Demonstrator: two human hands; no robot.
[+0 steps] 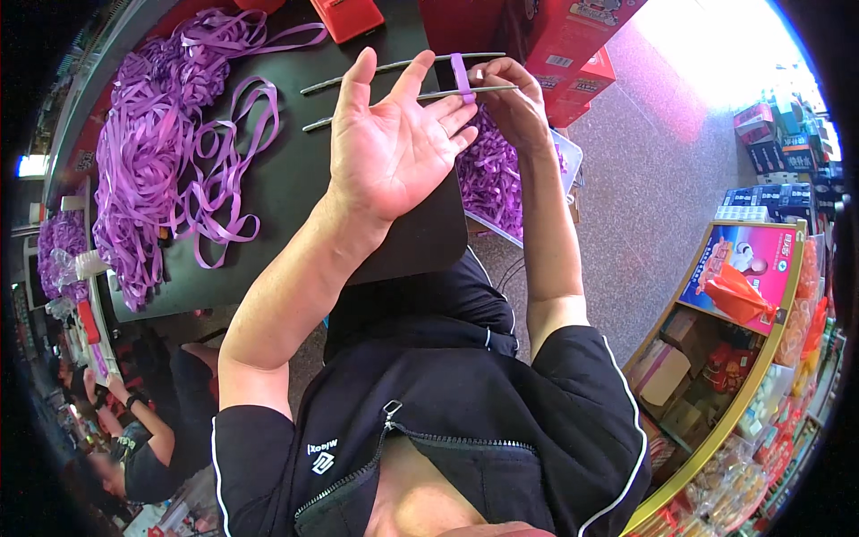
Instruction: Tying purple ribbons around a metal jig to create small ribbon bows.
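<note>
Two thin metal rods [392, 67] stretch side by side over the dark table's right part. A short purple ribbon [460, 75] wraps round both near their right ends. My left hand [385, 152] is palm up with its fingers spread, and the rods cross at its fingers. Its lower fingertips lie just below the ribbon. From the right, my right hand [519, 103] has its fingers curled in a pinch at the ribbon; the exact hold is partly hidden. Beneath it, a clear plastic bin [573, 161] holds many short purple ribbon pieces [492, 170].
A large tangled heap of purple ribbon [148, 152] covers the left side of the black table [313, 206]. Red boxes [564, 54] stand beyond the right hand, and a red container [349, 16] sits at the table's far edge. A shelf unit [787, 286] curves along the right. Another person [152, 438] sits lower left.
</note>
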